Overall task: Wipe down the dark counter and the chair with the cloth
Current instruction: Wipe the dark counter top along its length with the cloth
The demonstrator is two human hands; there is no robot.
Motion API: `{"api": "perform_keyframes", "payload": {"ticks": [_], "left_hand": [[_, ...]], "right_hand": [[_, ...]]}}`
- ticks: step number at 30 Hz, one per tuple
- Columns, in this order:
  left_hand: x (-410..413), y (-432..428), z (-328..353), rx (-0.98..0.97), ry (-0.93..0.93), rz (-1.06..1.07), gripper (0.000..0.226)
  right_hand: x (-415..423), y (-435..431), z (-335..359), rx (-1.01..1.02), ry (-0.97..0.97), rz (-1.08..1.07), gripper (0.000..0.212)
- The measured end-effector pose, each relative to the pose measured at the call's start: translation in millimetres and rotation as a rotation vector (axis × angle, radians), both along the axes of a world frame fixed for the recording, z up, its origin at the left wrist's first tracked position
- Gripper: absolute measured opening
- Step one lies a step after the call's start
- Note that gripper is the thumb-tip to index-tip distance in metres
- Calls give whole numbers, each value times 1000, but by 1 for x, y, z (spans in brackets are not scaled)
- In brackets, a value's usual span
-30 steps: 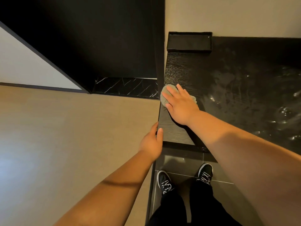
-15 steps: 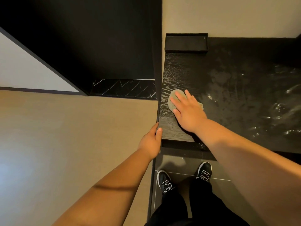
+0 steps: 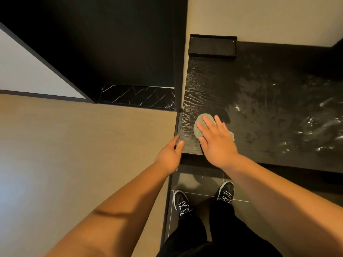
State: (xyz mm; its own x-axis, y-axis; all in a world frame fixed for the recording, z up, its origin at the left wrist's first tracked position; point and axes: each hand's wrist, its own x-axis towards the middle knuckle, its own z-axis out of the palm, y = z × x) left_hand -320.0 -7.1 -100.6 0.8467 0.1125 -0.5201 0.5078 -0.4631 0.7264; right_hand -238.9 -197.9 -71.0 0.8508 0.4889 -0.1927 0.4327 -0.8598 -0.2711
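The right hand (image 3: 218,143) presses flat, fingers spread, on the grey cloth (image 3: 201,125) near the front left corner of the dark desk (image 3: 259,101), while the left hand (image 3: 169,156) curls its grip around the desk's corner edge. Even, overlapping strokes would probably work best, carried toward the streaked right side. Most of the cloth hides under the palm, and no chair is in view.

cloth (image 3: 199,127) on counter (image 3: 259,108), under right hand (image 3: 216,141) | tray (image 3: 212,45) behind | left hand (image 3: 169,156) at counter's left corner
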Motion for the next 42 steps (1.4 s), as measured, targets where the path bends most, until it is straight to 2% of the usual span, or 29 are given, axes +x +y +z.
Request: {"api": "perform_keyframes", "payload": {"ticks": [3, 6, 10, 13, 17, 22, 26, 29, 33, 36, 39, 42], "left_hand": [[-1, 4, -8, -8, 19, -16, 84], [-8, 6, -3, -14, 5, -23, 77], [-11, 13, 3, 88, 12, -33, 64], [-4, 17, 12, 166, -20, -84, 68], [0, 20, 18, 206, -52, -143, 67], [-5, 21, 23, 145, -70, -183, 62], [-10, 26, 29, 179, -28, -210, 71], [-9, 27, 38, 217, -14, -278, 82], [1, 30, 40, 278, -8, -438, 94], [0, 29, 37, 253, -11, -438, 97], [-2, 27, 33, 259, 2, -431, 101], [3, 24, 32, 338, -32, -438, 99]], "right_hand": [[-24, 23, 5, -14, 11, 31, 56], [-38, 23, 2, 27, 42, 208, 55], [-13, -3, 1, 17, 74, 355, 56], [1, -17, 2, -13, 57, 237, 57], [-15, 13, 3, -14, 35, 78, 57], [-40, 20, -5, 72, 4, 298, 53], [-22, -15, -7, 40, 53, 429, 52], [-14, -35, -4, -4, 12, 400, 54], [-34, -8, -4, 32, -52, 254, 54], [-51, 8, -17, 48, -84, 356, 56], [-37, -15, -21, 43, -85, 487, 57], [-19, -56, -14, 22, -43, 383, 53]]}}
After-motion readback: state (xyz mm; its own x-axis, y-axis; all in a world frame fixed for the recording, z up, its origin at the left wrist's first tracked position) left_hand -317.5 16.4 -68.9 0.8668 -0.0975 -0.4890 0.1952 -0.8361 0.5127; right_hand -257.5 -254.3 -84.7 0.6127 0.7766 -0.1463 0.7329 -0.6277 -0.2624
